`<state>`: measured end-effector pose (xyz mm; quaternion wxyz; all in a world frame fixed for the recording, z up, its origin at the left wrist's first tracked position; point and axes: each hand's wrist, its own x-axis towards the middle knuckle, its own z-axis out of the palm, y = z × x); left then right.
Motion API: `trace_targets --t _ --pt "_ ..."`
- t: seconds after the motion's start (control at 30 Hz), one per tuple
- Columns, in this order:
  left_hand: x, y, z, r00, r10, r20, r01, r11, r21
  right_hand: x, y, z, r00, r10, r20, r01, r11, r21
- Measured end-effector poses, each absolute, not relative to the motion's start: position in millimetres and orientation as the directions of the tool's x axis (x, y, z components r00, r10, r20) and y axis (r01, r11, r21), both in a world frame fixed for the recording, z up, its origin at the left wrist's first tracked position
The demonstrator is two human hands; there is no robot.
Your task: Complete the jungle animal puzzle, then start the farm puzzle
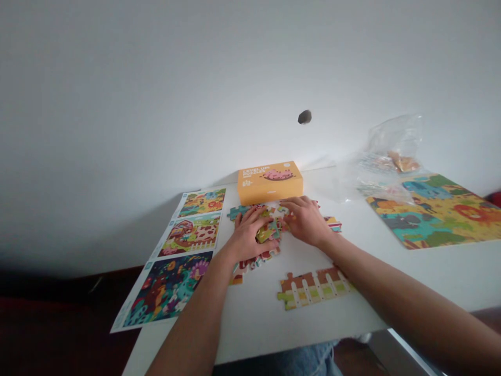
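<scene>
My left hand [247, 235] rests on a heap of loose puzzle pieces [274, 219] on the white table [391, 271], its fingers curled over a yellow-green piece [266, 233]. My right hand [306, 219] lies palm down on the same heap, fingers spread and pointing left, touching the pieces. A joined strip of fence pieces [313, 287] in brown, white and green lies nearer to me, apart from both hands. Whether the right hand grips a piece is hidden under the palm.
An orange puzzle box [270, 181] stands behind the heap against the wall. A reference sheet [180, 256] with three pictures lies at the left, overhanging the table edge. A finished animal puzzle [438, 211] lies at the right, with a clear plastic bag [391, 154] behind it.
</scene>
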<state>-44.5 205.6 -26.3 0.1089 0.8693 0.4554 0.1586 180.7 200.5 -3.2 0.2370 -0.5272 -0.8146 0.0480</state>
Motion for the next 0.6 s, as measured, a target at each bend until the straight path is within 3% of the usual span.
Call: trace_targets --t 0.2,0.43,0.6 --pt "-44.5 207.9 -29.6 0.475 0.858 0.194 0.776 -0.513 0.367 211.2 219.6 -4.1 -0.254 0.949 0.188 0.908 0.301 -0.291" --pt "-45.6 208.9 -31.5 0.469 0.860 0.202 0.784 -0.511 0.354 218.2 229.0 -10.1 -0.169 0.975 0.146 0.902 0.213 -0.375" --pt "-45.7 208.9 -32.0 0.475 0.852 0.218 0.775 -0.523 0.354 203.8 223.5 -14.7 -0.324 0.927 0.189 0.808 0.375 -0.454"
